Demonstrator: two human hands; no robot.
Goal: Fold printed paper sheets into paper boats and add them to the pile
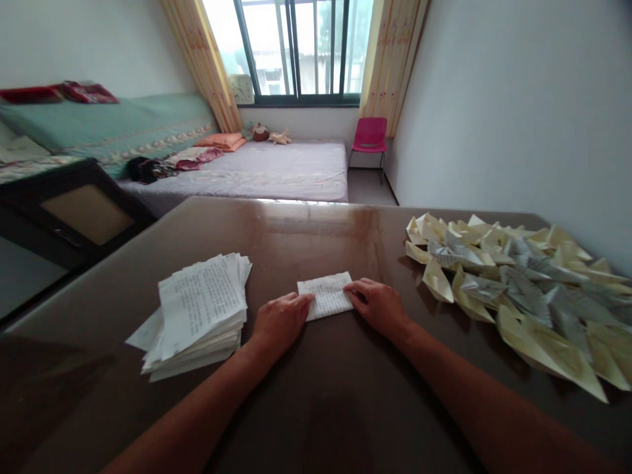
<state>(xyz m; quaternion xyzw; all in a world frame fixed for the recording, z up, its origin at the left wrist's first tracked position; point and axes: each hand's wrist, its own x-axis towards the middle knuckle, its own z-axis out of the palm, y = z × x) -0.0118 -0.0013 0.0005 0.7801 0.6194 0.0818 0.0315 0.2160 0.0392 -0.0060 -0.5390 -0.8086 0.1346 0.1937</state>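
One folded paper; left hand and right hand pinch its opposite edges

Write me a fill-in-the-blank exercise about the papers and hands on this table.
1. The small printed sheet is ____ the left hand and the right hand.
2. The stack of papers is nearer the person's ____ hand.
3. The paper boats lie on the person's ____ side of the table.

Missing words: between; left; right.
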